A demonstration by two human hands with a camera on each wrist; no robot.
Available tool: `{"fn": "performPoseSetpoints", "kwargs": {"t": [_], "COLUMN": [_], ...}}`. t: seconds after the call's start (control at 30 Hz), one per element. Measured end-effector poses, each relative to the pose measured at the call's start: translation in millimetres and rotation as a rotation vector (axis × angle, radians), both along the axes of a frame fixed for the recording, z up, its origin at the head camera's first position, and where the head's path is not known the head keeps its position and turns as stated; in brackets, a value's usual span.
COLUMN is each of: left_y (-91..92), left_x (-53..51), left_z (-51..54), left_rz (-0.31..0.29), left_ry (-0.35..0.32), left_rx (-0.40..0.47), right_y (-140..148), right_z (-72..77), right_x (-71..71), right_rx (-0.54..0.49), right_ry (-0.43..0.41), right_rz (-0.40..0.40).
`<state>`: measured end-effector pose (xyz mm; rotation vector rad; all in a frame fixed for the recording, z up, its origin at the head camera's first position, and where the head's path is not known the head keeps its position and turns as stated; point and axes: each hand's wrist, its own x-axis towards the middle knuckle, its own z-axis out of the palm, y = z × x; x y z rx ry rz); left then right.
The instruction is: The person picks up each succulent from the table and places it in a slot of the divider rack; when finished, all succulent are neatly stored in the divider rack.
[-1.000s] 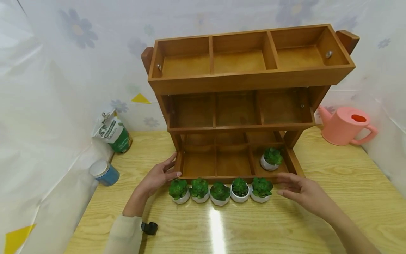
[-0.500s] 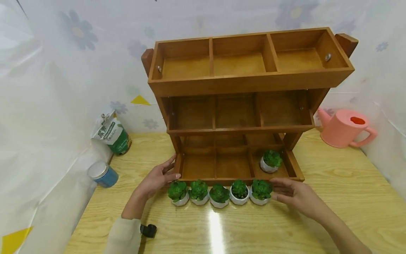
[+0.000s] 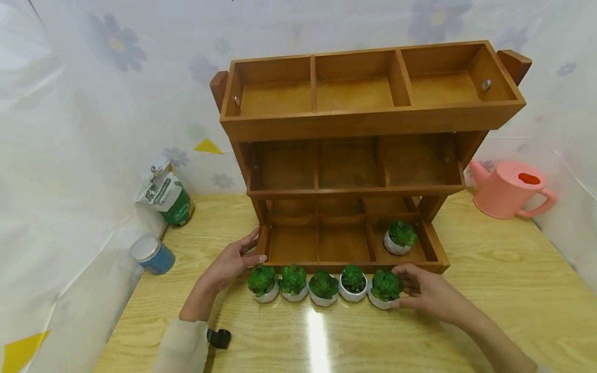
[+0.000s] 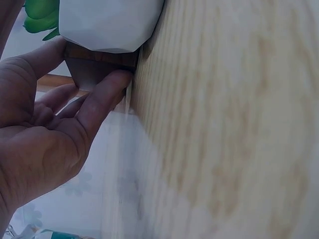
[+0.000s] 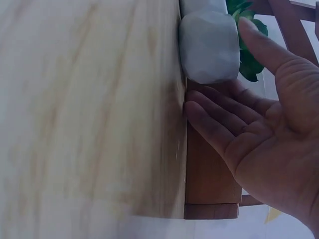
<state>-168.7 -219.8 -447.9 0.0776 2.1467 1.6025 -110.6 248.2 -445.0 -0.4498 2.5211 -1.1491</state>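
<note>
A three-tier wooden plant shelf (image 3: 368, 122) stands on the table, each tier split into compartments. One potted succulent (image 3: 399, 237) sits in the right compartment of its bottom tier. Several more succulents in white pots line up along its front; the rightmost succulent (image 3: 384, 286) is beside my right hand (image 3: 426, 292). In the right wrist view, that hand's thumb extends along the leaves and its other fingers lie by the white pot (image 5: 209, 49), not closed on it. My left hand (image 3: 233, 263) grips the bottom tier's left front corner (image 4: 94, 69), close to the leftmost succulent (image 3: 263, 282).
A pink watering can (image 3: 510, 190) stands right of the shelf. At the left are a green-and-white clipped bag (image 3: 170, 199) and a blue jar (image 3: 156, 256) with a pale lid. A flower-patterned sheet (image 3: 116, 103) hangs behind and at the sides.
My right hand has moved left and slightly nearer, from the shelf's front right edge to the rightmost succulent. My left hand has stayed at the shelf's corner.
</note>
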Motion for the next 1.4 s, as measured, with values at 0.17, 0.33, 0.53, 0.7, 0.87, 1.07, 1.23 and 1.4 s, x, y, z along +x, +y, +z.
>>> {"fn": "performPoseSetpoints", "kwargs": {"t": [0.17, 0.33, 0.53, 0.7, 0.87, 1.07, 1.23, 1.4], "left_y": [-0.3, 0.7, 0.3, 0.0, 0.0, 0.7, 2.0, 2.3], "left_x": [0.8, 0.7, -0.1, -0.5, -0.1, 0.1, 0.1, -0.7], "left_z": [0.1, -0.4, -1.4, -2.1, -2.4, -2.0, -1.6, -1.2], "left_rz": [0.010, 0.007, 0.014, 0.015, 0.011, 0.023, 0.019, 0.020], "left_ry": [0.002, 0.000, 0.003, 0.005, 0.003, 0.001, -0.007, -0.008], "left_rx": [-0.003, -0.013, -0.019, -0.017, -0.021, -0.023, -0.014, -0.007], "right_y": [-3, -6, -9, -10, -7, -4, -4, -7], "right_z": [1.1, 0.1, -2.5, -2.9, 2.8, 21.6, 35.7, 44.6], "right_x": [0.1, -0.3, -2.3, -2.1, 2.0, 5.3, 1.5, -5.8], "right_rx": [0.050, 0.123, 0.146, 0.146, 0.131, 0.063, 0.075, 0.103], "right_ry": [0.072, 0.117, 0.141, 0.156, 0.175, 0.254, 0.294, 0.334], "right_rz": [0.083, 0.089, 0.083, 0.074, 0.045, 0.030, 0.013, 0.011]}}
